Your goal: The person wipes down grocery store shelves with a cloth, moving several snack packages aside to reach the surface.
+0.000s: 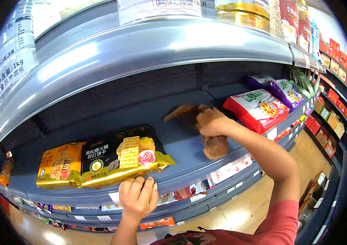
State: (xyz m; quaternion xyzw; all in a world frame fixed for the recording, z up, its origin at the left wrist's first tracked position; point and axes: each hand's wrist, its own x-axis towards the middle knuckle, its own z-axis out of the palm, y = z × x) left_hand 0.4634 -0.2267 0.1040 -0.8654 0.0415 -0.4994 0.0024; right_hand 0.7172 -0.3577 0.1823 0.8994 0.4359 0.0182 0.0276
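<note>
A brown cloth (pixel 216 147) lies bunched on the dark metal shelf (pixel 179 144). My right hand (pixel 211 122) is closed on its middle, while one end spreads toward the back and is blurred. At the shelf's front lip, my left hand (pixel 139 196) has its fingers hooked on the edge. Just behind these fingers is a black and gold pack of soda crackers (pixel 121 159). An orange cracker pack (pixel 61 165) touches its left side. To the right of my right hand lies a red and white biscuit pack (pixel 257 108).
Purple biscuit packs (pixel 286 93) and green packs (pixel 303 82) fill the shelf's right end. An orange pack (pixel 6 168) stands at the far left. Overhead juts an upper shelf (pixel 161 39) bearing jars and tubs. Lower shelves hold packaged snacks (pixel 158 223). Another stocked rack (pixel 332 116) stands at right.
</note>
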